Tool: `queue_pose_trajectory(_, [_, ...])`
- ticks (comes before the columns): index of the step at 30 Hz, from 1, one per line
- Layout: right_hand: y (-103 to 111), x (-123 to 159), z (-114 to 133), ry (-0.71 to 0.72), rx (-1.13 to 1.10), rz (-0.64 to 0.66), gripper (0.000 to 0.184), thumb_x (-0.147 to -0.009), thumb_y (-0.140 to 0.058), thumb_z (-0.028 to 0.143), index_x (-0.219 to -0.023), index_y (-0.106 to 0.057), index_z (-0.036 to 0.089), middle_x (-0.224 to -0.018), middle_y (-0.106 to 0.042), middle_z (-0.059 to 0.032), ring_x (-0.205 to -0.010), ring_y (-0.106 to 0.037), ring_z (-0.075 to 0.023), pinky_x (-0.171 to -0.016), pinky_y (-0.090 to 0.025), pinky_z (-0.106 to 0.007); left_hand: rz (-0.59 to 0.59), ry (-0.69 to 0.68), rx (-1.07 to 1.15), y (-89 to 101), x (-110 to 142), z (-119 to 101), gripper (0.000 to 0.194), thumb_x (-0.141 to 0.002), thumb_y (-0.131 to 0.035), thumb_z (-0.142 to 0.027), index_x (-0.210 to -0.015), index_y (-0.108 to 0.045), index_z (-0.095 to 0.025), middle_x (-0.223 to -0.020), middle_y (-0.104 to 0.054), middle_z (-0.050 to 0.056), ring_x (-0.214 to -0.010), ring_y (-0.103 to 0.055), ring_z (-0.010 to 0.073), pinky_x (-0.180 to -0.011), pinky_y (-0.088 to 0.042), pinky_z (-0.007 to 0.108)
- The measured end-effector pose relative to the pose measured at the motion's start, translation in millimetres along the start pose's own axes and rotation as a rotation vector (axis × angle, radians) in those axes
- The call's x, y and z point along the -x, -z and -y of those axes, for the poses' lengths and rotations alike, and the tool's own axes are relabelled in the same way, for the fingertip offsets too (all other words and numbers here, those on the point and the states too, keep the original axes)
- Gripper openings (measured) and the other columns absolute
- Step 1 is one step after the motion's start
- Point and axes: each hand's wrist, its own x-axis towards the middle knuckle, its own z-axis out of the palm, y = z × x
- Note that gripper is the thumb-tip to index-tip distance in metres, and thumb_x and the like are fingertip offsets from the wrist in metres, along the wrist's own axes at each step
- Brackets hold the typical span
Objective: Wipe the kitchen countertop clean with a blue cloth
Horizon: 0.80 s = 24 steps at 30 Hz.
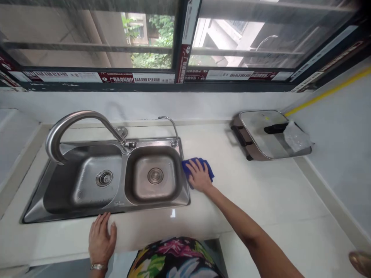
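Fingers spread, my right hand [199, 175] presses flat on a blue cloth [209, 170] on the white countertop [232, 189]. The cloth lies against the right rim of the stainless steel double sink [126, 181]; part of it is hidden under the palm. My left hand [101, 239], with a metal band at the wrist, rests on the counter's front edge below the sink's left basin. Its fingers are extended and it holds nothing. A large curved faucet [82, 116] arches over the left basin, and a thin small tap [174, 129] stands behind the right basin.
An electric pan [255, 135] with a glass lid stands at the back right, a clear plastic bag [297, 137] on its lid handle. A yellow pipe [327, 92] runs along the right wall. Behind the counter is a dark-framed window [179, 77].
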Motion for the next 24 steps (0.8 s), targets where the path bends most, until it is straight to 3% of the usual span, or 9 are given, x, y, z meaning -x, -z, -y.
queue_pose_trajectory(11, [-14.2, -132.1, -43.9, -0.119, 0.040, -0.012, 0.059, -0.097, -0.026, 0.036, -0.155, -0.030, 0.025, -0.164, -0.024, -0.0018, -0.150, -0.015, -0.0312, -0.117, -0.019, -0.064, 0.068, 0.014, 0.000, 4.2, -1.6, 4.6, 0.040, -0.095, -0.043, -0.029, -0.132, -0.053, -0.017, -0.125, -0.061, 0.018, -0.125, -0.053, 0.0343, -0.105, -0.045, 0.057])
queue_pose_trajectory(24, [-24.8, -230.8, -45.9, -0.222, -0.062, -0.157, 0.057, -0.096, -0.027, 0.035, -0.151, -0.039, 0.023, -0.158, -0.036, -0.0102, -0.144, -0.024, -0.0359, -0.112, -0.020, -0.070, 0.087, 0.057, -0.055, 4.9, 7.9, 13.8, 0.037, -0.093, -0.047, -0.033, -0.127, -0.056, -0.022, -0.123, -0.065, 0.013, -0.120, -0.058, 0.0308, -0.103, -0.048, 0.052])
